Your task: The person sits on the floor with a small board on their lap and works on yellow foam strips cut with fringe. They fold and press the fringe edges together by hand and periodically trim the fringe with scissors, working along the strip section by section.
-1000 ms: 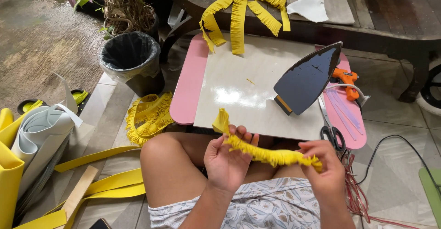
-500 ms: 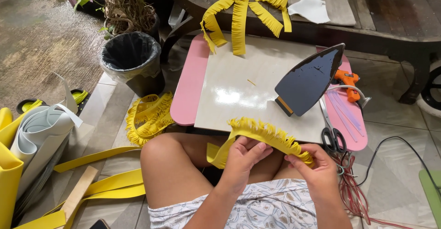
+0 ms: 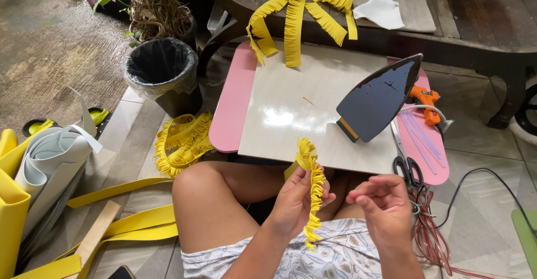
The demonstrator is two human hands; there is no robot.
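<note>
My left hand [image 3: 295,198] grips a yellow fringed foam strip [image 3: 313,186], which stands nearly upright over my lap, its lower end hanging toward my patterned shorts. My right hand [image 3: 382,203] hovers just to the right of the strip with fingers loosely curled and nothing in them. In front of me a white board [image 3: 296,111] lies on a pink low table [image 3: 235,100]. An upturned clothes iron [image 3: 380,97] stands on the board's right side.
Scissors [image 3: 407,164] and an orange glue gun [image 3: 425,100] lie on the table's right edge. Yellow fringed strips [image 3: 296,10] hang from a dark wooden bench. A black bin [image 3: 162,69], a fringe pile [image 3: 182,142] and foam rolls [image 3: 45,161] sit left; red cord [image 3: 430,228] right.
The strip was stretched sideways between both hands. Now my right hand has let go of it and my left hand holds it turned upright.
</note>
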